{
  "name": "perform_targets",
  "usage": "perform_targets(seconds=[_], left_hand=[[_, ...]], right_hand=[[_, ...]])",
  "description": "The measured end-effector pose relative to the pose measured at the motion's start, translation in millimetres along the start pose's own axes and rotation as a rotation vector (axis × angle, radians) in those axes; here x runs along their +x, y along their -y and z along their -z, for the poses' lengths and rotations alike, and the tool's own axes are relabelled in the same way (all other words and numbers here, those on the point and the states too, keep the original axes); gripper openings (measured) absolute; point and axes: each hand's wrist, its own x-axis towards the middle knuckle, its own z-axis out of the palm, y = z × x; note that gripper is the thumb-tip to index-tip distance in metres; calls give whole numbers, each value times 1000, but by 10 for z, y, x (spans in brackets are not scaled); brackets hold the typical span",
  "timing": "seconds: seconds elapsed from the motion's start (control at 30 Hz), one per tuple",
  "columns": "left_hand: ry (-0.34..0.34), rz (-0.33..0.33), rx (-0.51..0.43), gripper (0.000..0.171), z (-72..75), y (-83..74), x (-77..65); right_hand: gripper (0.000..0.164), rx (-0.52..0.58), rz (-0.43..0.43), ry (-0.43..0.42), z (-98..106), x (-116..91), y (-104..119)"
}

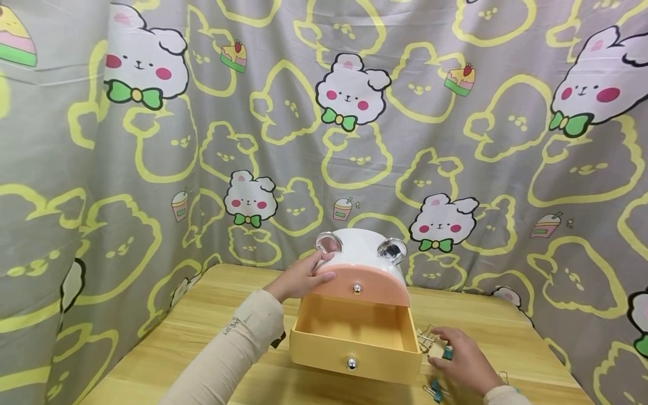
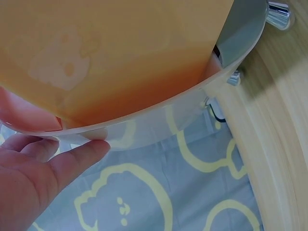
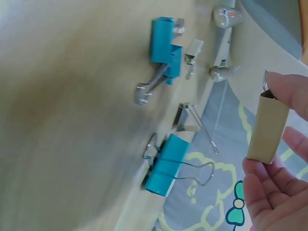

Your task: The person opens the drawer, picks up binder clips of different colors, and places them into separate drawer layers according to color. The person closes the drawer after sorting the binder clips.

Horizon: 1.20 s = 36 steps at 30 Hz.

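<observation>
A small cabinet with a white domed shell (image 1: 360, 246), silver ears and a peach upper drawer (image 1: 349, 283) stands on the table. Its yellow lower drawer (image 1: 354, 346) is pulled out, and the inside shows bare. My left hand (image 1: 302, 277) rests on the cabinet's upper left, by the ear, with fairly straight fingers; in the left wrist view the thumb touches the shell's edge. Right of the drawer, my right hand (image 1: 467, 357) pinches a beige binder clip (image 3: 267, 127) between thumb and fingers, raised off the table. Teal binder clips (image 3: 168, 164) lie nearby.
Below the right hand lies another teal clip (image 1: 435, 391). Smaller clips, one pale (image 3: 194, 50) and one dark with wire handles (image 3: 182, 117), are on the wooden table (image 1: 506, 332). A patterned grey curtain (image 1: 283, 140) hangs behind and at both sides.
</observation>
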Motion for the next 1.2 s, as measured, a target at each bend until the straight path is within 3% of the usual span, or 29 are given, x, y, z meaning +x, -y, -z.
perform_targets(seconds=[0.97, 1.2], left_hand=[[-11, 22, -9, 44, -19, -8, -12], [-12, 19, 0, 40, -17, -6, -8]], right_hand=[[43, -40, 44, -130, 202, -10, 112], [44, -51, 93, -177, 265, -17, 147]])
